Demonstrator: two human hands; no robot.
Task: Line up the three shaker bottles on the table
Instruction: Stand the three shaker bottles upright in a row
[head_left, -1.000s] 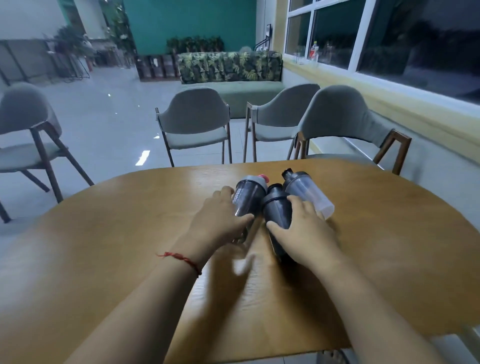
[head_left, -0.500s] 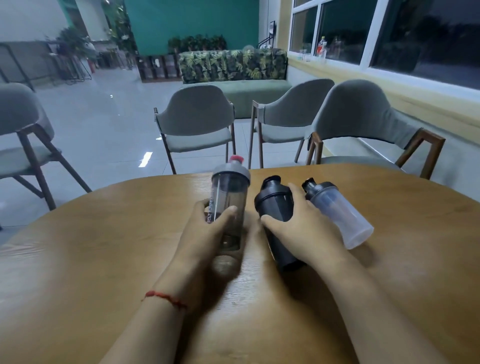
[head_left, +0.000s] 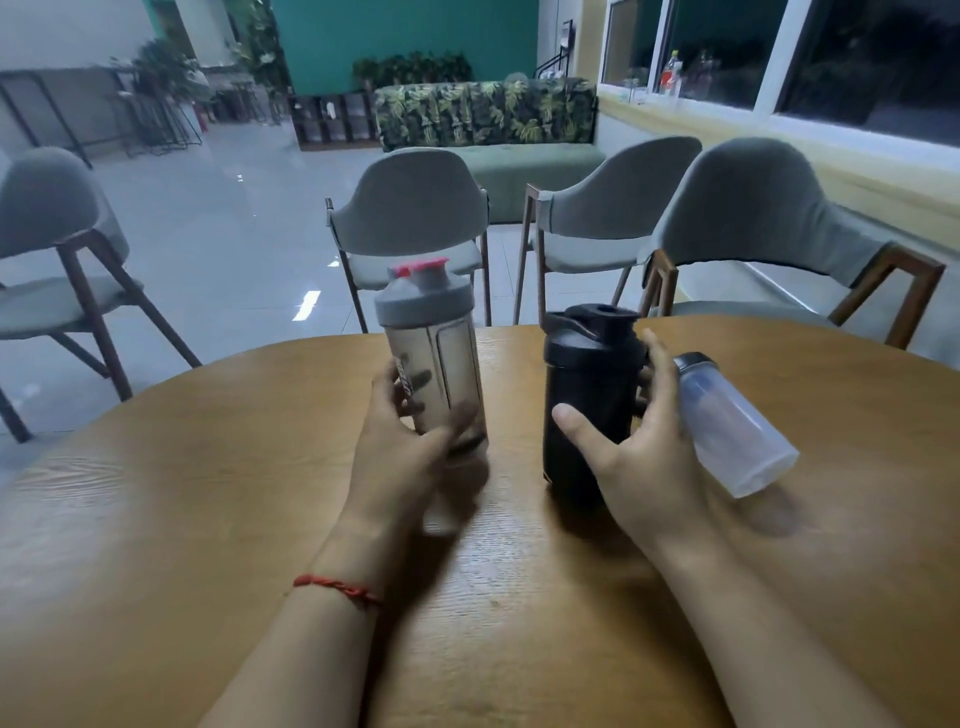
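The left hand (head_left: 402, 457) is wrapped around the lower half of a smoky translucent shaker bottle (head_left: 434, 364) with a grey lid and a red flip cap, thumb across the front and fingers curled behind it. The bottle is upright; its base is hidden by the hand and blurred, so I cannot tell whether it rests on the wooden tabletop (head_left: 156, 519) or is just above it. A red string bracelet (head_left: 337, 590) circles that wrist.

To its right, with a clear gap between them, a black shaker bottle (head_left: 589, 400) with a black lid stands roughly upright. The right hand (head_left: 644, 467) is half spread around it: the thumb lies against the front of the dark body, and the fingers reach round its right side, loosely cupping rather than squeezing it.

Just beyond those fingers, a frosted clear shaker bottle (head_left: 727, 426) with a dark cap lies tilted on the tabletop, cap pointing away and to the left, open-looking base toward the right. Whether the fingers touch it cannot be told.

Behind the tabletop stand 3 grey upholstered chairs (head_left: 415, 208) with wooden legs, and a 4th at the far left.
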